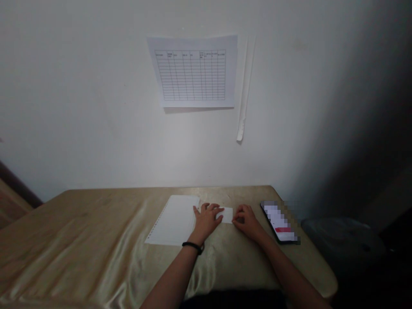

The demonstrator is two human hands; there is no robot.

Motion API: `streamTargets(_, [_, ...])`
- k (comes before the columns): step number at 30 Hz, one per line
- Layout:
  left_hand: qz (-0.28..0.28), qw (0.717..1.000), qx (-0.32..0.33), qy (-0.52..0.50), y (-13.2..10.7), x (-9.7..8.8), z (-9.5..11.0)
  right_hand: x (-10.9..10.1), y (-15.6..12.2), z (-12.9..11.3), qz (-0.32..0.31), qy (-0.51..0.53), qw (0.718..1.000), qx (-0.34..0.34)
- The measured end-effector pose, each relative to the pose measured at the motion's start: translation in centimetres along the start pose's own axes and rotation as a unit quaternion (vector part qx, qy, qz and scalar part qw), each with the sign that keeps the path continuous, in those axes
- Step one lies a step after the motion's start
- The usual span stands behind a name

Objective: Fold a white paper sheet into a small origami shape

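Note:
A small white piece of paper (227, 214) lies on the cloth-covered table between my two hands. My left hand (207, 219), with a black band (192, 245) at the wrist, rests with fingers spread; its fingertips and thumb touch the paper's left part. Curled in from the other side, my right hand (246, 221) pinches the paper's right edge near the lower corner with thumb and fingertips. Just left of my left hand lies a larger loose-leaf sheet (172, 221) with punched holes along its left edge; the hand hides part of its right side.
A phone (279, 223) with a lit, blurred screen lies right of my right hand. The table (86, 231) has a wrinkled, shiny gold cloth. On the wall behind hang a printed table sheet (196, 77) and a narrow white strip (243, 98). A dark object (344, 240) stands beyond the table's right edge.

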State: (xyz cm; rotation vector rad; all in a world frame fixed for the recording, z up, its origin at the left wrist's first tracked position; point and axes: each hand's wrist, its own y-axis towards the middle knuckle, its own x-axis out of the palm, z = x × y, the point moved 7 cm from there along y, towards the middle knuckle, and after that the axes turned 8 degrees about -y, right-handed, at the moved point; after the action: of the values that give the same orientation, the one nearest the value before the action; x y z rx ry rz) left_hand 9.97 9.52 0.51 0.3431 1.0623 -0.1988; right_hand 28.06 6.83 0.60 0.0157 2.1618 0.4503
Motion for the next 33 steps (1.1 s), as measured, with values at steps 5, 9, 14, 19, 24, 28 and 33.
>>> streamTargets(5, [0.004,1.0,0.006,-0.005,0.0,-0.1,0.1,0.0,-0.1,-0.1,-0.003,-0.004,1.0,-0.009])
streamTargets(9, [-0.005,1.0,0.004,-0.004,0.0,-0.1,0.1,-0.1,-0.2,-0.2,-0.011,-0.002,1.0,-0.009])
streamTargets(14, [-0.003,1.0,0.001,0.002,0.0,0.0,0.0,-0.1,-0.4,-0.4,-0.012,0.003,1.0,-0.02])
streamTargets(19, [-0.01,1.0,-0.003,0.006,0.0,-0.1,0.1,0.1,-0.6,-0.4,0.001,0.001,1.0,-0.031])
streamTargets(24, [-0.003,1.0,0.006,0.001,0.0,-0.3,0.5,-0.1,-0.5,0.0,0.019,0.006,1.0,-0.01])
streamTargets(28, [0.008,1.0,0.01,0.0,-0.1,-0.5,0.9,0.0,-0.5,-0.2,0.003,0.001,1.0,-0.019])
streamTargets(33, [0.013,1.0,0.021,0.006,-0.2,-0.8,1.3,0.2,-0.6,-0.5,-0.007,-0.035,0.999,-0.022])
